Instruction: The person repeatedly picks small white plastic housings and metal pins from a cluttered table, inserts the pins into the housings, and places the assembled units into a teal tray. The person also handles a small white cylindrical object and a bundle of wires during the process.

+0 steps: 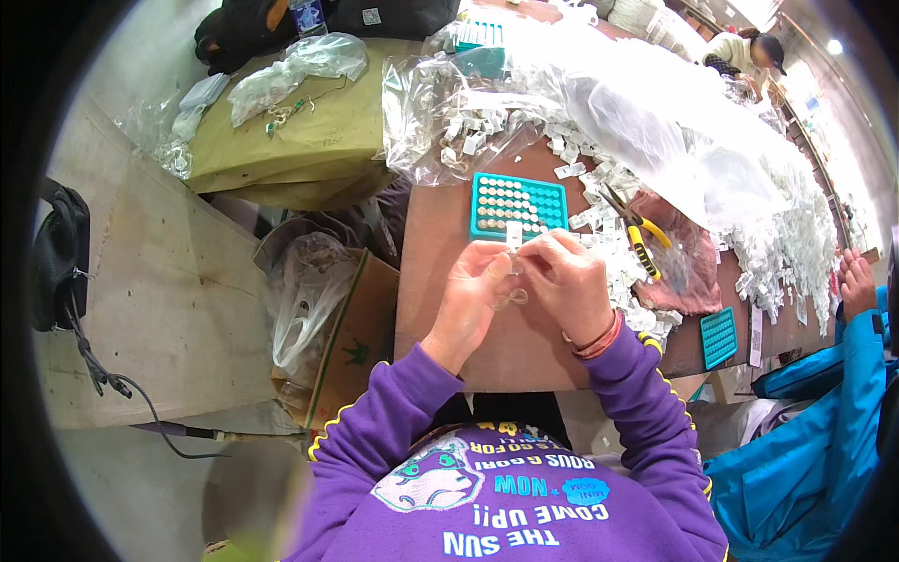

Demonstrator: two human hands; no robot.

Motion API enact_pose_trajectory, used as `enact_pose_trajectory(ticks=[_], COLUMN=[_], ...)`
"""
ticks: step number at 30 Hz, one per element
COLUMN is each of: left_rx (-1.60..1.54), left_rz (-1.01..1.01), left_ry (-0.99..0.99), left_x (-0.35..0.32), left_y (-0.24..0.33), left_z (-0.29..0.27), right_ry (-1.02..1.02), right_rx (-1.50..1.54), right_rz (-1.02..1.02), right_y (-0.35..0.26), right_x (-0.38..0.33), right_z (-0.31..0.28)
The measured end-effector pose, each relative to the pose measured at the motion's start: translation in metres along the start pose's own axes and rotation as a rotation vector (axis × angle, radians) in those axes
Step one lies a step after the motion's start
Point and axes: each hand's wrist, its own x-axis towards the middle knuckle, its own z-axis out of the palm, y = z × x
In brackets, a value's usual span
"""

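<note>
My left hand [473, 295] and my right hand [571, 281] meet above the near part of the brown table, fingers pinched together. Between their fingertips a small white tag [514, 234] stands up, and a thin clear loop [517, 296] hangs below. Exactly how each fingertip grips them is too small to make out. Just beyond my hands lies a teal tray [552, 197] with rows of round wells. Pale round pieces [501, 201] fill its left and front wells; the wells at the back right show bare teal.
Yellow-and-black pliers [641, 239] rest on a pink cloth [688, 267] at the right. White tags [777, 248] are heaped beyond, partly under clear plastic [646, 140]. Another teal tray [719, 337] lies near the right edge. A person in a blue jacket [805, 421] sits close on the right; a cardboard box [346, 337] stands left.
</note>
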Motion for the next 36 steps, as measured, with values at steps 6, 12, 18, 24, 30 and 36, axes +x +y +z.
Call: enact_pose_trajectory(ticks=[6, 12, 18, 24, 30, 36], left_rx=[0.057, 0.087, 0.033, -0.057, -0.083, -0.074], left_rz=[-0.030, -0.048, -0.100, -0.106, -0.111, -0.138], left_ry=[-0.028, -0.003, -0.009, 0.028, 0.094, 0.054], left_x=[-0.001, 0.000, 0.000, 0.000, 0.002, 0.003], left_y=[0.004, 0.005, 0.006, 0.007, 0.005, 0.004], left_z=[0.000, 0.003, 0.004, 0.006, 0.005, -0.001], right_ry=[-0.117, -0.075, 0.030, -0.010, 0.282, 0.061], right_rx=[0.017, 0.050, 0.097, 0.002, 0.064, -0.429], right_rz=[-0.026, -0.013, 0.009, -0.120, 0.075, 0.066], right_y=[0.004, 0.000, 0.002, 0.006, 0.020, 0.058], right_x=[0.003, 0.000, -0.003, -0.009, -0.008, 0.002], right_z=[-0.009, -0.014, -0.009, 0.002, 0.010, 0.011])
